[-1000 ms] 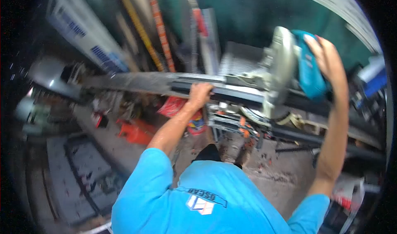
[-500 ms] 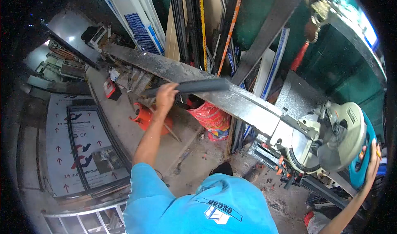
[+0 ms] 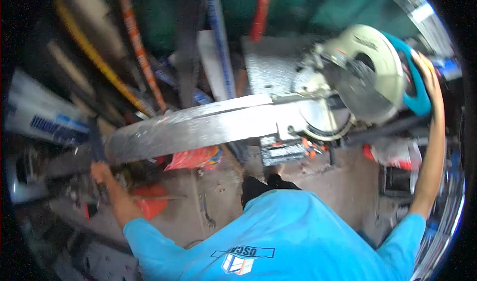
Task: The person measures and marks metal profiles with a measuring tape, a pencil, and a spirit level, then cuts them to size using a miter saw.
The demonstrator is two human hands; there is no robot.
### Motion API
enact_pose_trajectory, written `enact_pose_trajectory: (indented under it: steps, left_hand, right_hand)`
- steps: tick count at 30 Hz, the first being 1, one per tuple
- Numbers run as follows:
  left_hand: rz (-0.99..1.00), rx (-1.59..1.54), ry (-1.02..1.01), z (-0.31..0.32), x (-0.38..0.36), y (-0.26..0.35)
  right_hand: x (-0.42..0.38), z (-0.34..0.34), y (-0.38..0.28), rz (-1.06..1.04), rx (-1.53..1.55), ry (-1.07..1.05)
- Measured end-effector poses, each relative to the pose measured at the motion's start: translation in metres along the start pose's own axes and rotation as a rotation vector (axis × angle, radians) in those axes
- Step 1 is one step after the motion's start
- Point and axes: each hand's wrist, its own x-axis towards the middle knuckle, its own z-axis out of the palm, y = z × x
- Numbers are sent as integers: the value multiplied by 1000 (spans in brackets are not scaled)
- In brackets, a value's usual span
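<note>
At the far left, my left hand (image 3: 101,173) is closed round the lower end of a dark metal profile (image 3: 95,139), which stretches across the left part of the long metal bench (image 3: 184,136). My right hand (image 3: 426,70) is wrapped on the teal handle (image 3: 418,84) of the miter saw (image 3: 370,72), at the right end of the bench. The saw's round guard is beside the handle, above the turntable (image 3: 325,119). Motion blurs the left side.
Long profiles and boards, one with an orange edge (image 3: 140,52), lean behind the bench. Below it are a red sack (image 3: 191,159), an orange gas cylinder (image 3: 150,200) and a small shelf with orange pieces (image 3: 283,151). A white and red bag (image 3: 395,154) lies at right.
The view has swung right and turned. My left hand has carried the dark profile from above the bench's middle towards its left part. My right hand stays on the saw handle.
</note>
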Motion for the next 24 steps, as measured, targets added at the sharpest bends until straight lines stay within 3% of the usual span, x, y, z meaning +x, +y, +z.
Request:
enact_pose_trajectory:
  steps: [1, 3, 5, 9, 11, 12, 14, 17, 20, 24]
  left_hand:
    - [-7, -2, -32, -2, 11, 11]
    - [85, -113, 13, 14, 23, 26]
    - [184, -205, 87, 58, 48, 15]
    - [121, -143, -51, 68, 70, 20]
    - [340, -257, -53, 51, 64, 19]
    - [340, -260, -50, 24, 34, 34]
    - [42, -118, -226, -39, 4, 63]
    - [48, -158, -312, 22, 34, 10]
    - [219, -209, -122, 45, 24, -14]
    - [202, -183, -190, -5, -15, 18]
  right_hand:
    - [5, -9, 11, -540, -276, -54]
    - [35, -19, 1, -1087, -775, 75]
    - [43, -21, -31, -329, -569, -243]
    - [43, -4, -64, -342, -890, -57]
    - [26, 7, -83, -300, -835, -24]
    - [12, 20, -96, -260, -780, -2]
    - [2, 16, -99, -187, -670, 34]
    - [-40, 48, -128, -85, -491, 74]
    - [-42, 35, -101, -260, -254, 53]
    - [14, -59, 13, -182, -15, 125]
